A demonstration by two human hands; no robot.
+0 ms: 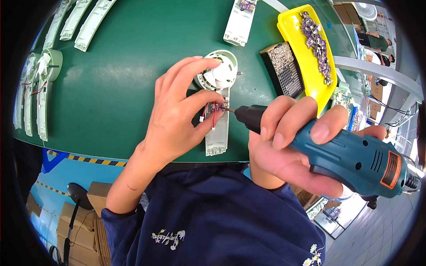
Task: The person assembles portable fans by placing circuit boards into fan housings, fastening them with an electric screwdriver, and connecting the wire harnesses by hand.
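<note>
A pale green handheld fan half-shell [216, 142] lies on the table in front of me, its round head holding a white fan blade [222, 74]. In its handle sits a small purple circuit board [217, 107], with red wires and white connectors hanging beside it. My left hand [175, 104] pinches at the board with thumb and index finger, while its other fingers reach over the fan head. My right hand [295, 133] is wrapped round a teal electric screwdriver [346, 153]. The screwdriver's bit [228, 109] points left, its tip at the board's right edge; exact contact is hard to see.
A yellow tray [317, 95] of purple circuit boards stands at the right, beside a black box of screws [284, 66]. Another shell [239, 24] lies at the far side. Several fan shells [43, 102] line the left of the green table [133, 66]. People are in the right background.
</note>
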